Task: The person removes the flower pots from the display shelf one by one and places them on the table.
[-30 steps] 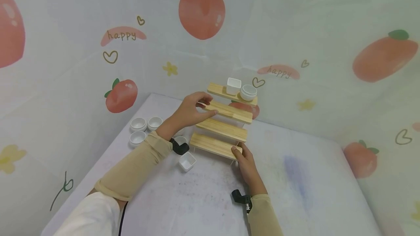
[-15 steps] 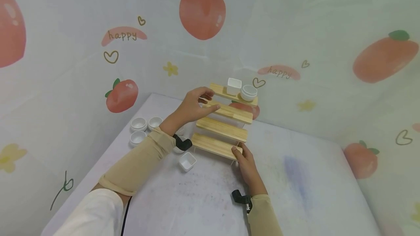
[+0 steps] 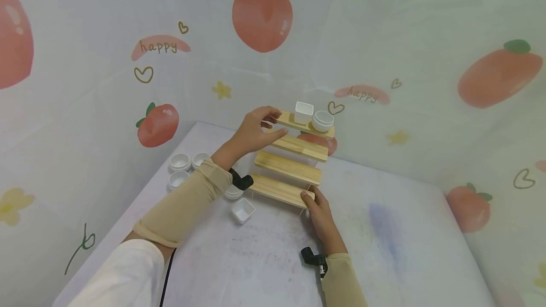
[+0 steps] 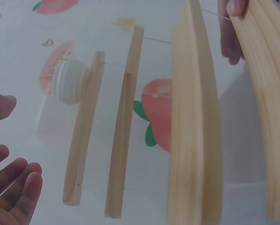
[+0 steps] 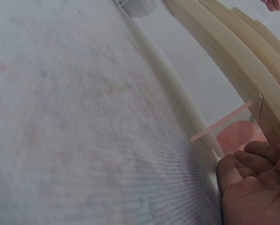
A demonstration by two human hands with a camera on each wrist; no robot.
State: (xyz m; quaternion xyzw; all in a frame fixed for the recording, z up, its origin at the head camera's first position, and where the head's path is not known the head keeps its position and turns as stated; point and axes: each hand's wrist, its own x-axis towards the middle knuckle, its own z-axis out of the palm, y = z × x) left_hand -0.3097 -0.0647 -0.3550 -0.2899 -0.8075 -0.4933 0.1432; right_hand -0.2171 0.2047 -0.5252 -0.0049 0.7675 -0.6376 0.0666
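A four-tier wooden display stand [image 3: 286,167] with clear side supports stands on the table. On its top shelf [image 3: 287,118] sit a white square bowl [image 3: 304,113] and a white round bowl [image 3: 323,121]. My left hand [image 3: 255,129] is at the left end of the top two shelves, thumb and fingers spread apart around nothing. In the left wrist view its fingertips [image 4: 32,180] appear beside the shelf ends. My right hand [image 3: 321,214] grips the right end of the lowest shelf [image 3: 279,189], thumb on top; in the right wrist view its fingers [image 5: 257,161] lie underneath.
Several white round bowls [image 3: 179,161] stand on the table at the left, some partly behind my left arm. A white square bowl [image 3: 243,211] sits in front of the stand's left side. A fruit-printed cloth wall [image 3: 367,131] rises close behind the stand.
My left hand has moved up and slightly right, from the second-highest shelf toward the top shelf's left end. My right hand stays on the lowest shelf.
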